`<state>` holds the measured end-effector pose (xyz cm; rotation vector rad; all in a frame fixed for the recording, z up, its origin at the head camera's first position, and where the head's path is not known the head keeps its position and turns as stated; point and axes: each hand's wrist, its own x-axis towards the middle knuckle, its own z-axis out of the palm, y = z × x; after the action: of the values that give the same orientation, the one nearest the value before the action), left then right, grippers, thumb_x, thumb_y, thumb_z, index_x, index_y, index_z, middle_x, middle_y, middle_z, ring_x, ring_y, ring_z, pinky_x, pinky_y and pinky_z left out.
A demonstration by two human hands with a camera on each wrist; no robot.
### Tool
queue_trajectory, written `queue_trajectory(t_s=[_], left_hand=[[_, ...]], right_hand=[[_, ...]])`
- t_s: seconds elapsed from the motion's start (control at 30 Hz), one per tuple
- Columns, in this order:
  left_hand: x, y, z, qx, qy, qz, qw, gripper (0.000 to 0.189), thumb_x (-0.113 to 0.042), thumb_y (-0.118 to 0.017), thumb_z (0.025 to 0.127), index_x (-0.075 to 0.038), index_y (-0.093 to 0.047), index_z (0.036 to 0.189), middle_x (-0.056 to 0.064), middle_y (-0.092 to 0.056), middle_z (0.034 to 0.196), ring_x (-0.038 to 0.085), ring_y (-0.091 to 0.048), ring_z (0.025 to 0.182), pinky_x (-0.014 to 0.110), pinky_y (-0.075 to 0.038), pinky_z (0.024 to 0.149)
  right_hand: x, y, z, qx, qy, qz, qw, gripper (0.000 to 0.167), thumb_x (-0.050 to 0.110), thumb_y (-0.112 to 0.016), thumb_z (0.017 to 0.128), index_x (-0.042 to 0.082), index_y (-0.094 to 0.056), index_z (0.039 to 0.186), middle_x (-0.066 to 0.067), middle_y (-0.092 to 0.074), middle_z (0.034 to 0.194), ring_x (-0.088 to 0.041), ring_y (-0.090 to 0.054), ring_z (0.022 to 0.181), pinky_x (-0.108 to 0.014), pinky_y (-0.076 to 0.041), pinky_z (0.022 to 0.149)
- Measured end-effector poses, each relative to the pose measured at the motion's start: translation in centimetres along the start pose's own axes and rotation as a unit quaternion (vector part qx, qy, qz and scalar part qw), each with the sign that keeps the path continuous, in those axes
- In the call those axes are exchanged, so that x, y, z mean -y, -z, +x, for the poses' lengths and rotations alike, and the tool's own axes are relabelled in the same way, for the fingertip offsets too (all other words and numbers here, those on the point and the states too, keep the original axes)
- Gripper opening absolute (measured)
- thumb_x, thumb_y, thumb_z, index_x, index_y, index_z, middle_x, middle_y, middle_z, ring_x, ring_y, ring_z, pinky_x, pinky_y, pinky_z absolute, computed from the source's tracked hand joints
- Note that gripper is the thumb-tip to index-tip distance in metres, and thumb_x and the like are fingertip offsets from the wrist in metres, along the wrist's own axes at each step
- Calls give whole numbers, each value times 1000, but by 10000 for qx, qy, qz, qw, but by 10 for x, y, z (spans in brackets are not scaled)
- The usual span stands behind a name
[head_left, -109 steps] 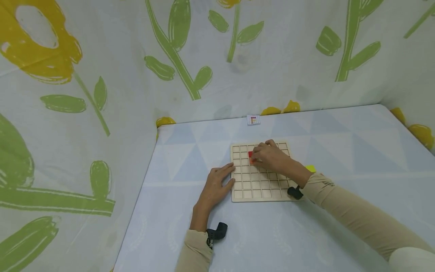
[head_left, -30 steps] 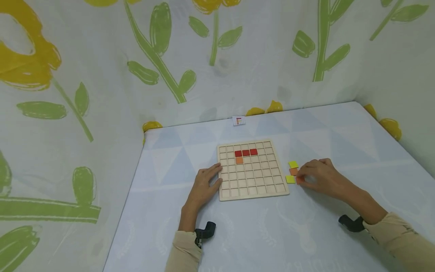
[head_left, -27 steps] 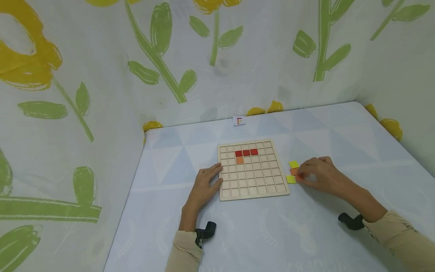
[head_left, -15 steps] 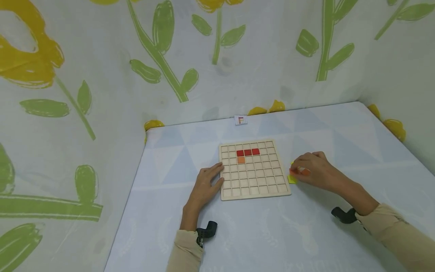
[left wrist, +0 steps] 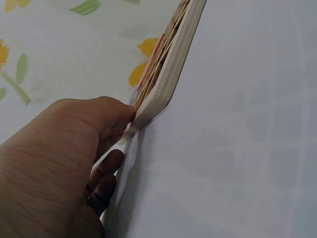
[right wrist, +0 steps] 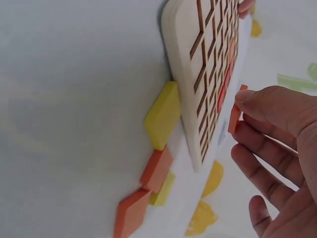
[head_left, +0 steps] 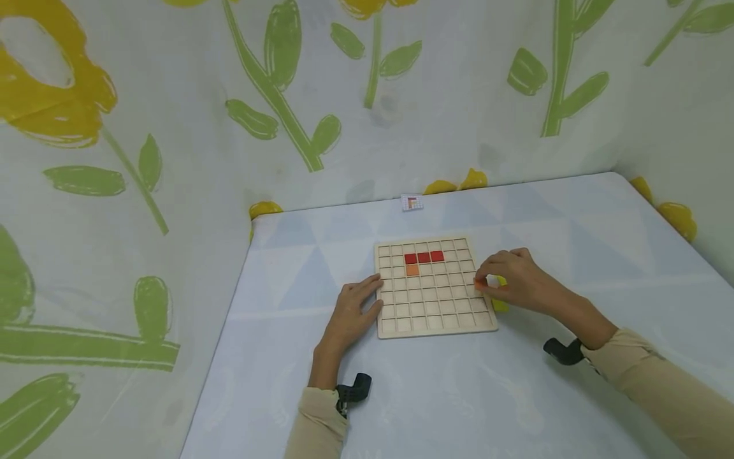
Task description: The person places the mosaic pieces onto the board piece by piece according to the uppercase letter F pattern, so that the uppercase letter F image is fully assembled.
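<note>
A wooden grid board [head_left: 434, 324] lies on the table. Three red tiles [head_left: 424, 257] sit in a row in it, with an orange tile [head_left: 412, 270] below the leftmost one. My left hand [head_left: 348, 313] rests at the board's left edge; its thumb [left wrist: 111, 110] touches the rim in the left wrist view. Over the board's right edge, my right hand [head_left: 518, 280] pinches another orange tile [right wrist: 237, 111] between thumb and fingertips. Beside the board in the right wrist view lie two yellow tiles [right wrist: 163, 114] and two orange tiles [right wrist: 132, 213]; the right hand hides some of these in the head view.
A small card [head_left: 411, 203] with a coloured grid pattern lies at the table's back edge. Floral cloth [head_left: 189, 115] hangs behind and to the left of the table [head_left: 447, 395]. A black wrist camera [head_left: 564, 351] is strapped to each forearm.
My right hand had set the orange tile under the red row, then picked up another orange tile from the right side. It has moved left to the board's edge. The left hand stays put.
</note>
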<state>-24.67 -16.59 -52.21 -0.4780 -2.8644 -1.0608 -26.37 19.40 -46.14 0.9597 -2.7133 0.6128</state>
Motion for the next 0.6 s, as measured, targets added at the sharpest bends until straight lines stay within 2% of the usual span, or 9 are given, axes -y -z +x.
queue_trajectory(t_s=[0.37, 0.6], left_hand=[[-1, 0, -1, -26, -94, -23, 10000, 46, -26, -62, 99, -16, -57, 143, -10, -46, 153, 21, -46, 126, 44, -41, 104], [-1, 2, 0, 40, -46, -10, 10000, 46, -28, -62, 100, -18, -56, 144, -12, -45, 153, 19, -45, 126, 42, -41, 105]], right_hand=[[9, -3, 23, 272, 75, -55, 9996, 18, 10, -87, 77, 16, -77, 91, 3, -72, 96, -22, -62, 96, -47, -35, 86], [12, -5, 34, 427, -37, -79, 9991, 16, 15, -86, 79, 17, -76, 91, 3, -72, 97, -21, -61, 96, -45, -34, 86]])
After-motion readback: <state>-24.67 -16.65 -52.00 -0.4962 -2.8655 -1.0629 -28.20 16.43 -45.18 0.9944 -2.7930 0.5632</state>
